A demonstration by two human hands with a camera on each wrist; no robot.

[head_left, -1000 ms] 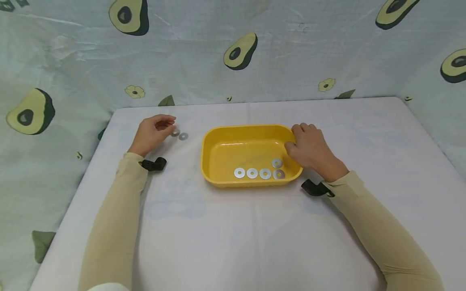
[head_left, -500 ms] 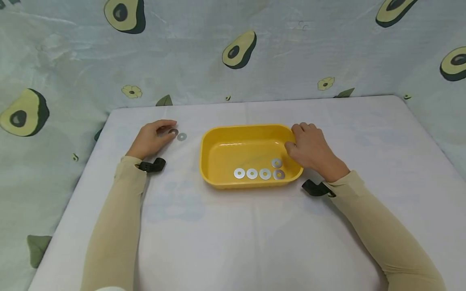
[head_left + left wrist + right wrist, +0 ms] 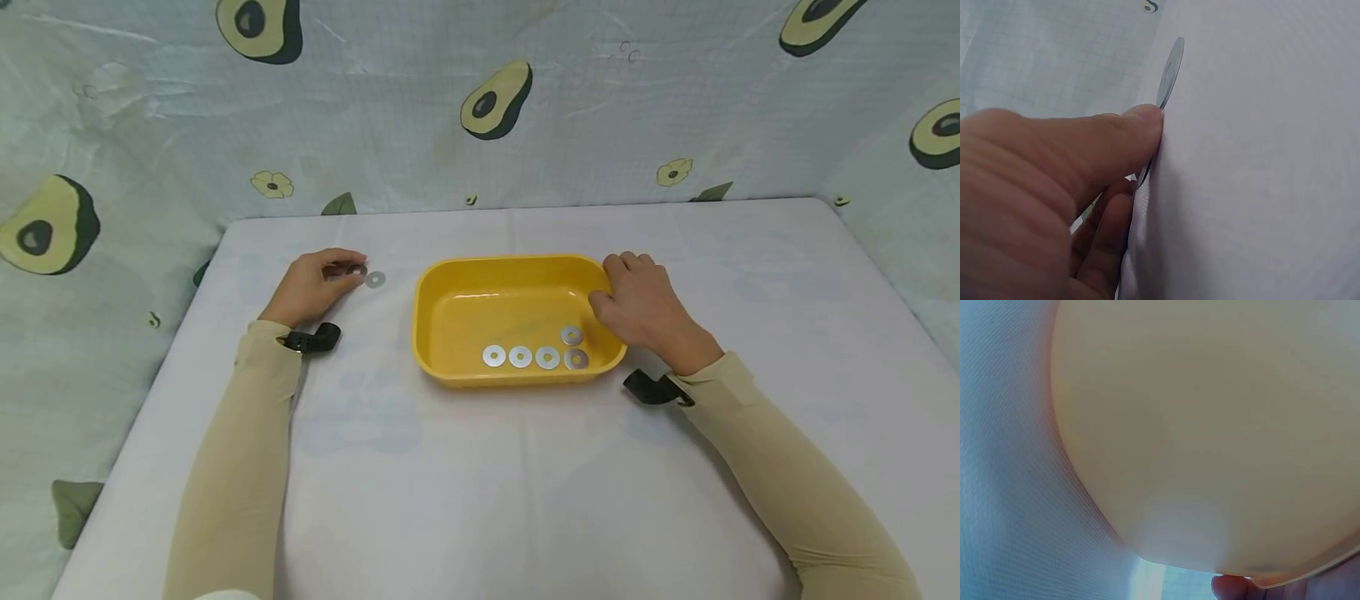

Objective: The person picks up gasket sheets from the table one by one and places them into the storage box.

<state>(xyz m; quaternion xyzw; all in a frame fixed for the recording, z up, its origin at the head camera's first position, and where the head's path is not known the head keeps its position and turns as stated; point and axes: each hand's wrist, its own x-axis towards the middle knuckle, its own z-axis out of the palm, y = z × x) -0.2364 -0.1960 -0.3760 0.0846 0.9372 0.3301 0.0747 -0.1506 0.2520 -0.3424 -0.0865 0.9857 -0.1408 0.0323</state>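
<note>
At the left of the head view, my left hand (image 3: 313,285) rests low on the cloth, thumb and fingertips closing round the edges of a flat metal washer (image 3: 362,269). In the left wrist view the thumb (image 3: 1129,140) covers much of that washer, and a second washer (image 3: 1171,72) lies just beyond the thumb tip. My right hand (image 3: 647,308) grips the right end of a yellow plastic tray (image 3: 517,379), its thumb inside the rim. Several washers (image 3: 540,358) lie in the tray near its front right. The right wrist view shows mostly the tray's outer wall (image 3: 1210,425).
A white cloth (image 3: 480,483) covers the table. Behind and to the left hangs a pale sheet (image 3: 390,100) printed with avocados. Black straps (image 3: 315,338) with small cameras sit on both wrists.
My left hand has shifted slightly down and left, its fingers spreading and then drawing in round the nearer washer. The right hand keeps its grip on the tray, which stays put.
</note>
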